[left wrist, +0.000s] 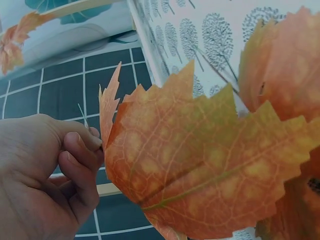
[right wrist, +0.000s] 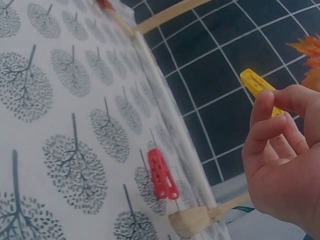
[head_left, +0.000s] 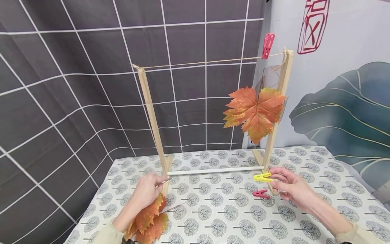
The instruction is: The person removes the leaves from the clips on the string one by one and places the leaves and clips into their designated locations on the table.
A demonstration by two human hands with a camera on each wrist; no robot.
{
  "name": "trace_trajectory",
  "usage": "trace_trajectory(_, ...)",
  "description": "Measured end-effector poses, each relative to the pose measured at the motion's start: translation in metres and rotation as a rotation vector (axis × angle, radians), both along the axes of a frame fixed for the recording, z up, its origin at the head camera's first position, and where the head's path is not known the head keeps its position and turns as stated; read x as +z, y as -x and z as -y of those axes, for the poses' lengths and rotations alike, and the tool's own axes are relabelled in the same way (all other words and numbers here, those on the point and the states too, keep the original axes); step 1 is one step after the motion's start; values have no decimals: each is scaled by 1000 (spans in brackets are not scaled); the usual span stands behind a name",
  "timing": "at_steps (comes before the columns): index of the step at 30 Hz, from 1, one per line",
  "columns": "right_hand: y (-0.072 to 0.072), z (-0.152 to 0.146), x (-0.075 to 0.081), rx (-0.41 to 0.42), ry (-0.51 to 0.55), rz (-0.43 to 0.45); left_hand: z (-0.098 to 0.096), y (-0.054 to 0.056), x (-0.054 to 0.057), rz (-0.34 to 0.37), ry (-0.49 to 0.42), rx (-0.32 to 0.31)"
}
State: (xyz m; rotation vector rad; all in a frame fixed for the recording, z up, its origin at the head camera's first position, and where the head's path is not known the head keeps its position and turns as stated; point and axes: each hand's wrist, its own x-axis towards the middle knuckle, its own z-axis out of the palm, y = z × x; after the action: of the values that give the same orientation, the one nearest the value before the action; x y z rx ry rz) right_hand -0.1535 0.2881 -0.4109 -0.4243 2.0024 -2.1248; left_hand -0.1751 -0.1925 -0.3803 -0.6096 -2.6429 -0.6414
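My left hand (head_left: 147, 191) pinches the thin stem of an orange maple leaf (left wrist: 200, 165) between thumb and fingers, near the foot of the left post. Behind it in the left wrist view is another orange leaf (left wrist: 285, 65). With thumb and fingertips my right hand (head_left: 292, 186) grips a yellow clothespin (head_left: 262, 177) by its handle end, beside the foot of the right post. A red-pink clothespin (head_left: 261, 194) lies on the tablecloth just below it. Higher up, a pink clothespin (head_left: 268, 45) sits on the twine (head_left: 207, 62), with an orange maple leaf (head_left: 256, 113) hanging beneath.
A wooden frame stands on the tree-patterned tablecloth (head_left: 228, 213). Its left post (head_left: 151, 115) and right post (head_left: 281, 81) hold the twine between their tops, and a white rod (head_left: 213, 170) joins them near the base. A dark gridded curtain (head_left: 189, 40) hangs behind.
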Motion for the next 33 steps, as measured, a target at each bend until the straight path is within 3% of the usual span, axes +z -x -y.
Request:
trace_trajectory(8, -3, -1, -12, 13, -8, 21, 3, -2, -10, -1, 1, -3)
trace_trajectory(13, -7, 0, -20, 33, 9, 32, 2, -5, -11, 58, 33, 34)
trace_trajectory(19, -9, 0, -27, -6, -32, 73, -1, -9, -11, 129, 55, 36)
trace_trajectory(25, -12, 1, -34, -22, -53, 95, -2, -8, -21, 102, 50, -3)
trace_trajectory(33, -15, 4, -41, -32, -43, 112, -3, -6, -30, 88, 49, 23)
